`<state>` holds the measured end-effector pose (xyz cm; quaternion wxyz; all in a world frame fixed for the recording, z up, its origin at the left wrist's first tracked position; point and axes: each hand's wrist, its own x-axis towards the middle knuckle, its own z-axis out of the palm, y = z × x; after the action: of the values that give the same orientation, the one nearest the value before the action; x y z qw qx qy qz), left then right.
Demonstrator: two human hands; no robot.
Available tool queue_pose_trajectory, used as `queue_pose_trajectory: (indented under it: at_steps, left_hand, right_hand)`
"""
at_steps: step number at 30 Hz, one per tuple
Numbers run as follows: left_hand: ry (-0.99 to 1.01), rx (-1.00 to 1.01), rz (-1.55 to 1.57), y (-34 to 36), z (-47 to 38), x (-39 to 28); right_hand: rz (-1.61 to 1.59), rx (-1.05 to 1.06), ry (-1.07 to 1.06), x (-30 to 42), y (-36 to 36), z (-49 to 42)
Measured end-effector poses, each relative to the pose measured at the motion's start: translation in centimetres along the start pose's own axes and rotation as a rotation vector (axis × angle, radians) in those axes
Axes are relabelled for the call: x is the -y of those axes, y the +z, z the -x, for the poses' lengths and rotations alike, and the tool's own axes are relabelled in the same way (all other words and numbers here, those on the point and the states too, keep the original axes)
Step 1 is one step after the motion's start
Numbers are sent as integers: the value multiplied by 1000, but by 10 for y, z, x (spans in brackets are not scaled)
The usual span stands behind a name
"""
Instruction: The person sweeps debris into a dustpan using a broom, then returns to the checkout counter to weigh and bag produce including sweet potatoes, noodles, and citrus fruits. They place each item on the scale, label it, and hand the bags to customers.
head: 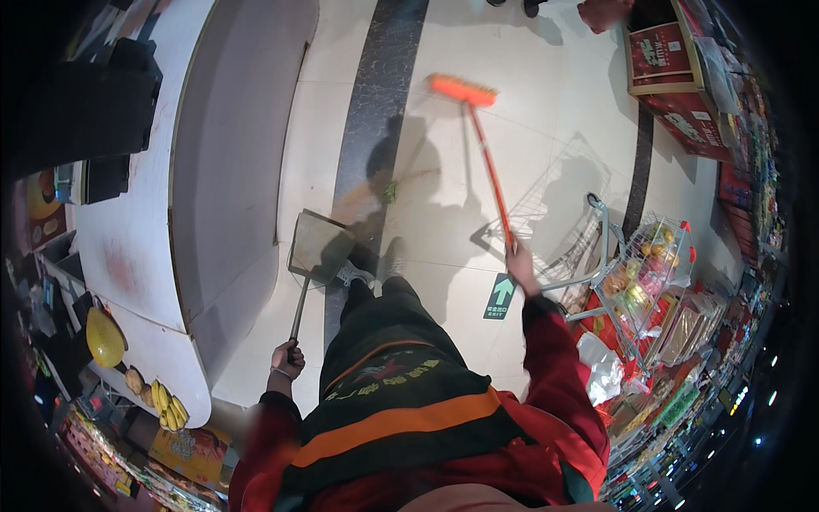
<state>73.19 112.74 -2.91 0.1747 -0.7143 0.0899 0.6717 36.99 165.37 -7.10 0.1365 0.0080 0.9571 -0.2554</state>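
My left hand (288, 360) is closed around the dark handle of a long-handled dustpan (320, 246), whose pan rests on the tiled floor beside my shoe. My right hand (521, 265) grips the red pole of a broom (462, 90). The orange broom head, slightly blurred, is farther out on the floor, ahead and to the right of the dustpan. Between the two tools a small green leafy scrap (389, 192) lies at the edge of the dark floor stripe, near a brownish smear.
A white counter (230, 128) runs along the left, with a pomelo (105, 337) and bananas (167, 406) on it. A wire shopping cart (608, 275) holding bagged fruit stands at right. Red cartons (688, 121) are stacked at upper right. Another person's shoes (530, 6) show at the top.
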Motion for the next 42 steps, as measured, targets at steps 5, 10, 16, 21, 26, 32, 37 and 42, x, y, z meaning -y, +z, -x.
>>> queue_pose_trajectory:
  at_steps: [5,10,16,21,26,32,37,42]
  left_hand:
    - [40,40,34,-15,19,14]
    - [69,102,98,-23,22,29]
    - [52,94,68,-39,-1,27]
    - [3,151,1,-73,-24,1]
    - [-6,133,-55,-123,-32,2]
    - [30,176,-122,-166,-39,8]
    - [88,40,-161,-161,-57,9]
    - [45,40,-97,-166,-73,16]
  right_hand:
    - [-91,237,399,42,11,-209]
    - [205,194,248,21,64,-159]
    - [19,510,326,3,94,148]
    - [50,452,42,88,54,287]
    - [-460,618,788,147,4,301]
    - [-121,449,282,177,138,226]
    - [123,513,72,162,195,318]
    - [21,655,145,154,90,360]
